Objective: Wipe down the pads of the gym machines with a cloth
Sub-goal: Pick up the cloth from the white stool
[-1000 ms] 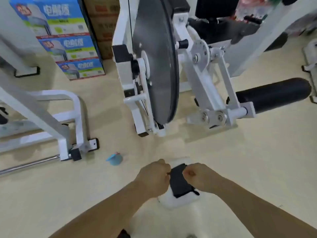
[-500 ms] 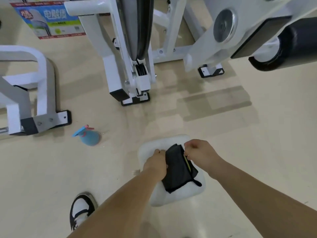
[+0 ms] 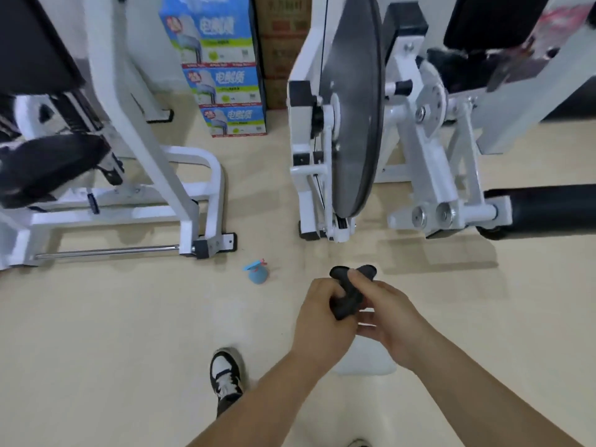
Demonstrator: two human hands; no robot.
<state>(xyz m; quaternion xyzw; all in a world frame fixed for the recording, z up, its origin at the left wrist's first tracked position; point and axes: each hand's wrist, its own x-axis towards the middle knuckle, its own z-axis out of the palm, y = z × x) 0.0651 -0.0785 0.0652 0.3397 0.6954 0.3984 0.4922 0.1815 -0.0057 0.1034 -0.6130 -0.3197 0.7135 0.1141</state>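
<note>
From the head view, both hands met low in the middle of the frame, above the pale floor (image 3: 113,333). The left hand (image 3: 317,314) had its fingers curled tight round a dark cloth (image 3: 347,293), and the right hand (image 3: 392,321) pinched the same cloth from the other side, thumb on top and fingers wrapped beneath. The cloth was bunched into a thick roll between them, with two rounded ends poking out past the knuckles on the far side. It hung in the air, touching nothing but the hands.

Directly under the wrists a white tub (image 3: 366,361) sat on the floor, mostly hidden by the forearms. A black-and-white shoe (image 3: 225,377) stood to its left.

A small blue spray bottle (image 3: 258,274) lay on the floor just left of the hands, near the foot of a white machine frame (image 3: 151,146). That frame carried a blurred black pad (image 3: 48,167) at the left edge of the view.

Ahead stood a second white machine with a large grey disc (image 3: 354,108), and a black roller pad (image 3: 548,206) stuck out from it towards the right edge, well apart from the cloth.

At the floor's far edge, stacked blue boxes (image 3: 225,75) stood beside brown cartons (image 3: 283,43).
</note>
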